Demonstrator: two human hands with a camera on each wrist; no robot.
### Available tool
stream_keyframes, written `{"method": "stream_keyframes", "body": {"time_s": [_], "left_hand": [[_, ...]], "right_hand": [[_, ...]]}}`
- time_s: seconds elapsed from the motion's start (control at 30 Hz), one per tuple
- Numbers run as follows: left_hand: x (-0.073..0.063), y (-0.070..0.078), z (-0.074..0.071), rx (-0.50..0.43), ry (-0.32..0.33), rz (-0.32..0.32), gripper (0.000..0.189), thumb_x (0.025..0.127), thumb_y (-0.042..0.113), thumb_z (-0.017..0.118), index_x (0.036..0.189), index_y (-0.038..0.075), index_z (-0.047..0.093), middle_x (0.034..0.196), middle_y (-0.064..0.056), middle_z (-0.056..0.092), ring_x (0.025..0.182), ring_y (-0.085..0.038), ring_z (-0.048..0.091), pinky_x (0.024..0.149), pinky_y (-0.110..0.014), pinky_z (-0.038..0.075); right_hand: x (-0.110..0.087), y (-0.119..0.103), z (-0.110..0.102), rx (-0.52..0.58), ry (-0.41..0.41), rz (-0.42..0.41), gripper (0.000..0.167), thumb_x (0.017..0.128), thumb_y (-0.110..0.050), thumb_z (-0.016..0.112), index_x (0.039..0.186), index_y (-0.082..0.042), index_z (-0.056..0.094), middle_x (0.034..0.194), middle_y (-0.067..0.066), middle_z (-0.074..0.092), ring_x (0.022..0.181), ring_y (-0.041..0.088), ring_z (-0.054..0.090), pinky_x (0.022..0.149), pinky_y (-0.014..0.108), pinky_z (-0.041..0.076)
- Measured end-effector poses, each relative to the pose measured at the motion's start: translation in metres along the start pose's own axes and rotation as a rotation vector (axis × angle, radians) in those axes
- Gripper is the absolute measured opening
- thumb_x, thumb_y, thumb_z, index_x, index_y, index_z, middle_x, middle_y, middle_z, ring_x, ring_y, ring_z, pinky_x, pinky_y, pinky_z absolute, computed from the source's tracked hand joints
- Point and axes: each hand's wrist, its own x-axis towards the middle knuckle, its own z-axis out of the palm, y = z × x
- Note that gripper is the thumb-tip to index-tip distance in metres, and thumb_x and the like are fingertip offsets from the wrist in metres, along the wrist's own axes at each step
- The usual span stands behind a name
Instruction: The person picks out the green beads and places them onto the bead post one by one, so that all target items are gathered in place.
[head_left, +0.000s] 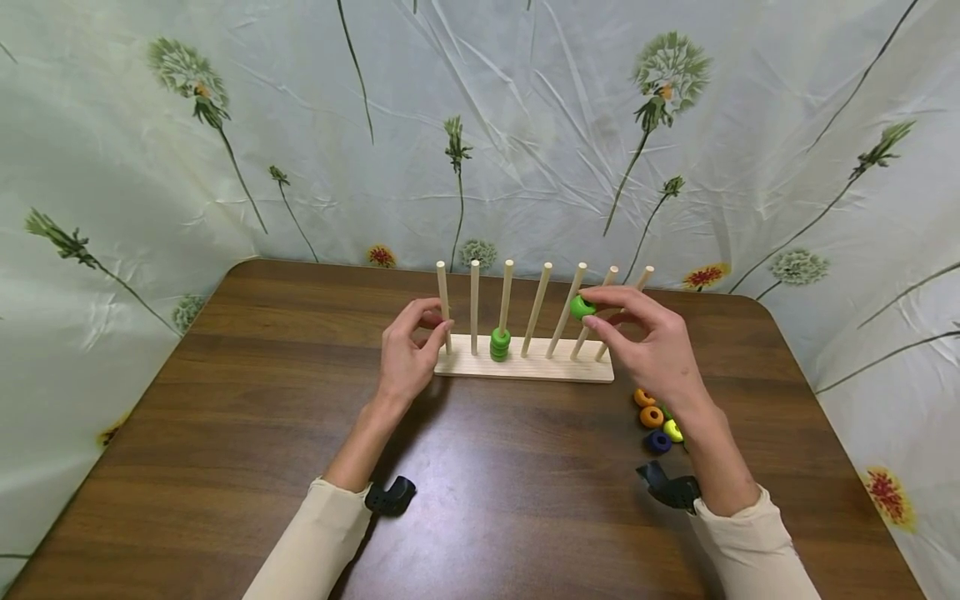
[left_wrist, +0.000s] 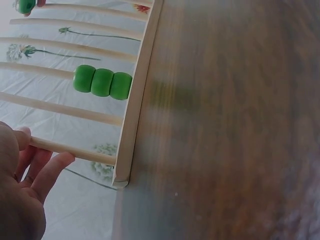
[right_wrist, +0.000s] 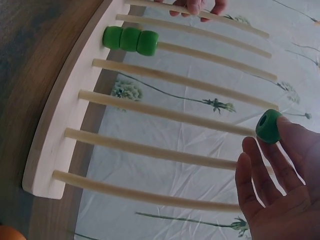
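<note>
A wooden rack has a pale base (head_left: 562, 372) with several upright pegs. Three green beads (head_left: 499, 345) are stacked on its third peg from the left, also seen as a row of green beads (left_wrist: 102, 82) in the left wrist view. My left hand (head_left: 408, 350) holds the leftmost peg (left_wrist: 85, 152) between thumb and fingers. With thumb and fingertips, my right hand (head_left: 656, 337) pinches another green bead (head_left: 581, 307) near the tops of the right-hand pegs. That green bead (right_wrist: 269, 127) is off any peg, its hole facing the rack in the right wrist view.
Loose beads lie on the brown table (head_left: 517, 500) right of the rack: an orange bead (head_left: 652, 417), a dark blue bead (head_left: 658, 442), a yellow bead (head_left: 672, 430) and others partly behind my right forearm. A flower-print curtain (head_left: 337, 183) hangs behind the table.
</note>
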Motion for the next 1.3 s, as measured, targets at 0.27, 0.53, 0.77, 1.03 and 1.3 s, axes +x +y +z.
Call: {"method": "stream_keyframes", "body": {"time_s": [0.27,0.53,0.77,1.03,1.3], "left_hand": [[0.0,-0.002,0.0,-0.003,0.005,0.008,0.023,0.092,-0.003,0.074,0.114,-0.002,0.069,0.095,-0.021,0.07,0.087,-0.028,0.07,0.06,-0.012,0.056],[0.001,-0.001,0.001,-0.002,0.015,0.014,0.024,0.091,-0.003,0.075,0.115,-0.001,0.069,0.095,-0.02,0.071,0.087,-0.029,0.071,0.06,-0.012,0.056],[0.0,-0.001,0.0,0.001,0.011,0.007,0.024,0.091,-0.003,0.075,0.114,-0.001,0.07,0.095,-0.019,0.071,0.088,-0.028,0.07,0.059,-0.016,0.057],[0.0,-0.002,-0.001,0.025,0.012,0.018,0.023,0.092,-0.002,0.074,0.115,-0.001,0.069,0.095,-0.02,0.07,0.088,-0.03,0.071,0.059,-0.011,0.055],[0.0,-0.002,0.0,0.033,0.008,0.026,0.023,0.092,-0.001,0.074,0.114,-0.001,0.069,0.096,-0.02,0.07,0.087,-0.029,0.071,0.059,-0.013,0.056]], "right_hand": [[0.005,-0.002,0.009,0.008,-0.018,-0.009,0.037,0.09,0.008,0.074,0.124,-0.007,0.074,0.118,0.013,0.075,0.097,-0.002,0.066,0.083,0.014,0.056],[0.01,-0.004,0.016,0.037,-0.03,-0.035,0.038,0.089,0.01,0.074,0.123,-0.006,0.074,0.116,0.014,0.075,0.097,-0.002,0.067,0.079,0.015,0.057],[0.013,-0.006,0.019,0.045,-0.043,-0.037,0.037,0.089,0.009,0.075,0.122,-0.007,0.075,0.115,0.011,0.075,0.095,0.001,0.068,0.08,0.016,0.057],[0.019,-0.01,0.022,0.049,-0.042,-0.033,0.038,0.088,0.008,0.076,0.123,-0.008,0.075,0.116,0.01,0.075,0.095,0.003,0.068,0.082,0.017,0.057],[0.025,-0.012,0.028,0.095,-0.038,-0.066,0.034,0.089,0.006,0.076,0.121,-0.005,0.075,0.116,0.013,0.075,0.097,0.005,0.067,0.08,0.018,0.058]]}}
